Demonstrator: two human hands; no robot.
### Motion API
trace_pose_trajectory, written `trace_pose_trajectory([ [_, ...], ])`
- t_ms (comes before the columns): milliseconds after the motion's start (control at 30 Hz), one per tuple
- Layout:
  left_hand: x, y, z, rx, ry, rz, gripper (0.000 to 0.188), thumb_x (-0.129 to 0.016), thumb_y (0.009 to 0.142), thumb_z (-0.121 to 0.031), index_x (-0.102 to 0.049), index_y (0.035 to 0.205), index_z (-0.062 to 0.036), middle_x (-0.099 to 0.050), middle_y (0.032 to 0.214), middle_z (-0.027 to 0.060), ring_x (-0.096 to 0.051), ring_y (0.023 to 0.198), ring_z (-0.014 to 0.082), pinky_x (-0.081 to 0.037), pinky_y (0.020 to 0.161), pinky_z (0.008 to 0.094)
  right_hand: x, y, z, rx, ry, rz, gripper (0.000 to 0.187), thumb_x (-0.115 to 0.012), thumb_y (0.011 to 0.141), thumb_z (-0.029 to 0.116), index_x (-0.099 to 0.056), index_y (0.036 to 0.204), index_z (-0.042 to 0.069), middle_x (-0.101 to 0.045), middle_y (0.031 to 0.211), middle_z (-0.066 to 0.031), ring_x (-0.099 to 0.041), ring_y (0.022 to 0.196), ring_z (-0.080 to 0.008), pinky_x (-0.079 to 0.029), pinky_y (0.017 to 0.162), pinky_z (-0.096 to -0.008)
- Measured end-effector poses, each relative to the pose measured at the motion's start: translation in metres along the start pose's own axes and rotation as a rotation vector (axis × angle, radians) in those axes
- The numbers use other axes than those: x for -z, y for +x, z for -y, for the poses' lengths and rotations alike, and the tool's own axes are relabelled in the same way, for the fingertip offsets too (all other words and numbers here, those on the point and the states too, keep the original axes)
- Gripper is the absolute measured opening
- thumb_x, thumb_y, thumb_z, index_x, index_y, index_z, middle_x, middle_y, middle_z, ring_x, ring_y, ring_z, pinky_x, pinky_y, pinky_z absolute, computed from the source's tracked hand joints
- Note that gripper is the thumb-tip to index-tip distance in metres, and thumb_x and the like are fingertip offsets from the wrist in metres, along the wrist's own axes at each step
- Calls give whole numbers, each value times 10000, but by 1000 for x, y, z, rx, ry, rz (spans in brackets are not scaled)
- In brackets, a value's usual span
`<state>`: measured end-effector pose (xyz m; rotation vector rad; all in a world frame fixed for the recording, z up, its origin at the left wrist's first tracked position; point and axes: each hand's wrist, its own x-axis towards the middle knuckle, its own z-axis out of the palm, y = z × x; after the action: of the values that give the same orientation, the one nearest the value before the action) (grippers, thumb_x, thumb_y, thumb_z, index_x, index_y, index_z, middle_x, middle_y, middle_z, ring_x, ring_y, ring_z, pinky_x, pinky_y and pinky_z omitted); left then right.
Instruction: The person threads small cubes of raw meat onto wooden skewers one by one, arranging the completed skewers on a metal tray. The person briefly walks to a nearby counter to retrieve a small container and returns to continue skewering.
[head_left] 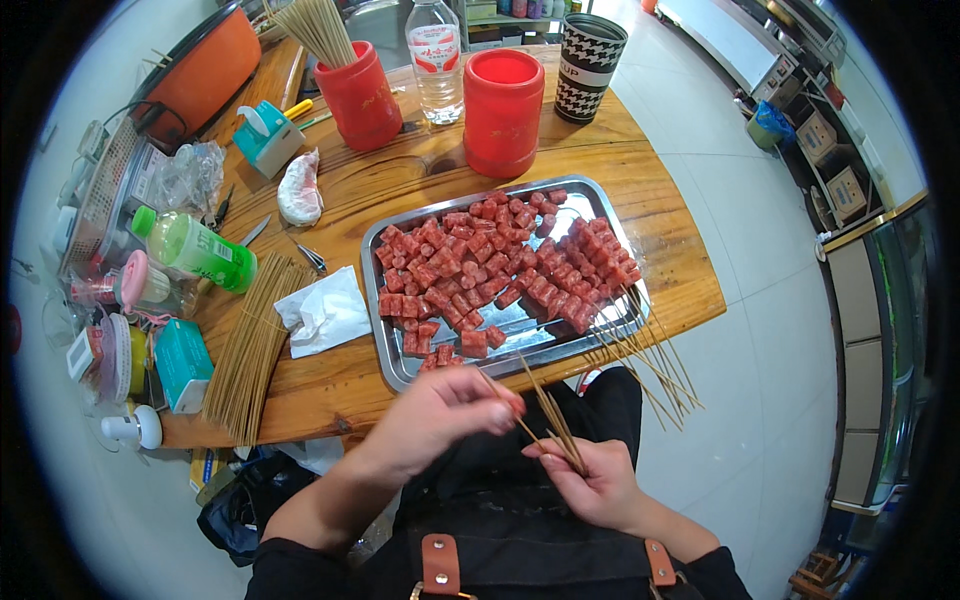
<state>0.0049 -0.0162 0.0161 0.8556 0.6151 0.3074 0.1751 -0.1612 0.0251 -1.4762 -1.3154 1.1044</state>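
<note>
My left hand (445, 415) is closed in a pinch just off the tray's near edge. A small piece of red sausage seems to be at its fingertips, mostly hidden, with one bamboo skewer running through or beside it. Lower and to the right, my right hand (595, 485) is closed around several thin bamboo skewers (556, 425) that point up and away. Beyond both hands lies a metal tray (386, 362) of short red sausage pieces (470, 265). On its right side, loaded skewers (580, 270) lie in a row, their bare ends (660, 375) sticking out over the table edge.
A bundle of skewers (255, 350) and a crumpled tissue (325, 312) lie left of the tray. Behind it stand two red containers (503, 115) (360, 100), a water bottle (437, 75) and a patterned cup (590, 70). A green bottle (195, 250) lies among clutter at left.
</note>
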Motion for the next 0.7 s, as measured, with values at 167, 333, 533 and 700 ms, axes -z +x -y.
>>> trace_pose_trajectory([
  [167, -18, -2, 8, -97, 264, 97, 118, -645, 864, -65, -639, 946, 20, -631, 970, 71, -601, 919, 146, -476, 835, 272, 2, 2, -2, 5, -32, 3, 228, -585, 863, 42, -637, 1083, 12, -595, 671, -102, -589, 550, -145, -461, 535, -245],
  [333, 7, 11, -12, -632, 1243, -330, 193, -689, 780, -80, -638, 957, -26, -603, 934, 109, -583, 866, 276, -465, 781, 336, 2, 3, -3, -99, 64, -111, 193, -548, 908, 45, -645, 1070, 5, -524, 606, 13, -454, 525, -35, -365, 495, -199],
  [533, 18, 27, -21, -606, 1354, -354, 219, -692, 765, -56, -592, 959, -37, -612, 998, 94, -605, 870, 244, -494, 749, 321, 1, 3, -8, -125, 133, -130, 189, -534, 928, 42, -646, 1069, -12, -503, 587, 55, -400, 527, 1, -343, 500, -172],
  [700, 17, 24, -15, -276, -40, -188, 177, -604, 889, -75, -531, 1048, -41, -627, 1024, 93, -647, 927, 183, -550, 773, 296, 3, 2, -7, -141, 80, -33, 225, -573, 911, 70, -633, 1116, 1, -674, 791, -54, -612, 690, -69, -483, 648, -206],
])
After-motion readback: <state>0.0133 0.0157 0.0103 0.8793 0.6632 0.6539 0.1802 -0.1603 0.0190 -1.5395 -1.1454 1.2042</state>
